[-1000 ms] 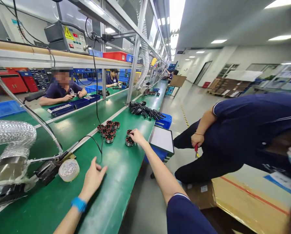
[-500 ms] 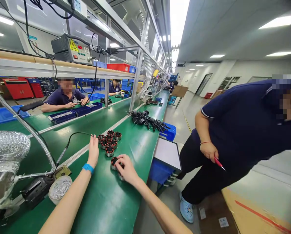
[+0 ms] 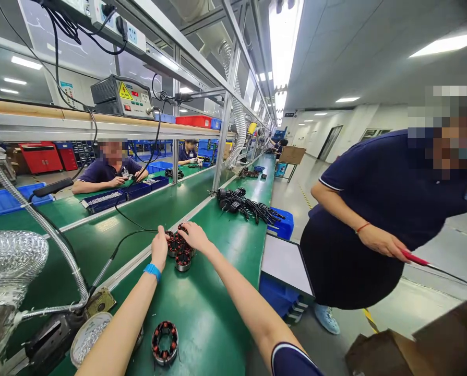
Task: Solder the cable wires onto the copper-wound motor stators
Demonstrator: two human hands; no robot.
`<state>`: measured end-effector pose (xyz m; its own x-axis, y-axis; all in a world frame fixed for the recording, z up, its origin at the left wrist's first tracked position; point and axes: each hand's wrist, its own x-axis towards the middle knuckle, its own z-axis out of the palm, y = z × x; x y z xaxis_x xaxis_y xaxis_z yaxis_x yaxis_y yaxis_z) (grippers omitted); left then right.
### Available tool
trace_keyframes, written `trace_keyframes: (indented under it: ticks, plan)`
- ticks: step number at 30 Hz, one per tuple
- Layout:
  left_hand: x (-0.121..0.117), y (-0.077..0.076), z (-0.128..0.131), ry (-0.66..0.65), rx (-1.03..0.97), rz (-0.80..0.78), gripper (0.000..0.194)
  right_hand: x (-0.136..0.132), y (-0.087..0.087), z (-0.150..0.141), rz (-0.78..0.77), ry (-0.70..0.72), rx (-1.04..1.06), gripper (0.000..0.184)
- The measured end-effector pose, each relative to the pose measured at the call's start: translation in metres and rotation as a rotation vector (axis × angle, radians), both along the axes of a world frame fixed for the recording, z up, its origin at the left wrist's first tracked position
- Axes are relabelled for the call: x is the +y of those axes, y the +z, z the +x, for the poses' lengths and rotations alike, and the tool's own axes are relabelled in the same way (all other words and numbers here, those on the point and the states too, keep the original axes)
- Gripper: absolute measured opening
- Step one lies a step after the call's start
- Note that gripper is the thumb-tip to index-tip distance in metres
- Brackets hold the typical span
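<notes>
A cluster of several motor stators (image 3: 182, 259), metal rings with copper-red windings, stands on the green bench. My right hand (image 3: 194, 237) reaches over the cluster's far side, its fingers bent around a stator (image 3: 182, 228). At the cluster's left edge is my left hand (image 3: 160, 249), wearing a blue wristband; its fingers are curled together, and what they hold, if anything, is hidden. Nearer to me a single stator (image 3: 165, 342) lies apart, with its open ring facing up. A thin black cable (image 3: 133, 236) passes behind my left fingertips.
On the left are a soldering iron stand (image 3: 53, 329), a round tub of silvery bits (image 3: 90, 334) and a foil duct (image 3: 14, 261). Black corded parts (image 3: 244, 204) lie farther along the bench. A co-worker (image 3: 382, 209) holding a red-handled tool stands at right; another person (image 3: 114, 167) sits opposite.
My right hand has moved from a nearer stator up to the cluster, beside my left hand. The view has shifted, showing a stator near me. The co-worker at right has turned and bent over.
</notes>
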<state>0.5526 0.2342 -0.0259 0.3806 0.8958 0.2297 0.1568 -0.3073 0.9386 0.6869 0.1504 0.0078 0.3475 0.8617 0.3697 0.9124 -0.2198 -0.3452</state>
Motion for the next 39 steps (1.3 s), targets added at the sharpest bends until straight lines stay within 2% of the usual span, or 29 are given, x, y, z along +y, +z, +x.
trace_keyframes:
  ticks: [4, 7, 11, 16, 22, 29, 34, 39]
  plan:
    - [-0.005, -0.005, 0.000, -0.102, 0.359, 0.251, 0.054, 0.029, -0.010, 0.016, -0.184, -0.071, -0.064, 0.035]
    - [-0.009, -0.005, -0.001, -0.120, 0.629, 0.383, 0.059, 0.036, -0.018, 0.021, -0.249, -0.090, -0.111, 0.036]
    - [-0.013, 0.004, -0.001, -0.197, 0.797, 0.418, 0.063, 0.037, -0.026, 0.025, -0.266, -0.111, -0.147, 0.040]
    - [-0.018, 0.014, -0.004, -0.287, 0.856, 0.377, 0.064, 0.026, -0.033, 0.020, -0.233, -0.140, -0.158, 0.040]
    - [-0.044, 0.022, -0.022, -0.321, 0.892, 0.384, 0.057, -0.010, -0.036, 0.003, -0.198, -0.175, -0.123, 0.033]
    - [-0.102, 0.023, -0.059, -0.353, 0.846, 0.415, 0.051, -0.076, -0.041, -0.037, -0.156, -0.232, -0.065, 0.029]
    - [-0.144, 0.021, -0.106, -0.366, 0.875, 0.427, 0.055, -0.123, -0.048, -0.078, -0.126, -0.206, -0.028, 0.028]
    - [-0.175, 0.030, -0.165, -0.365, 0.931, 0.472, 0.053, -0.153, -0.050, -0.132, -0.095, -0.150, 0.011, 0.029]
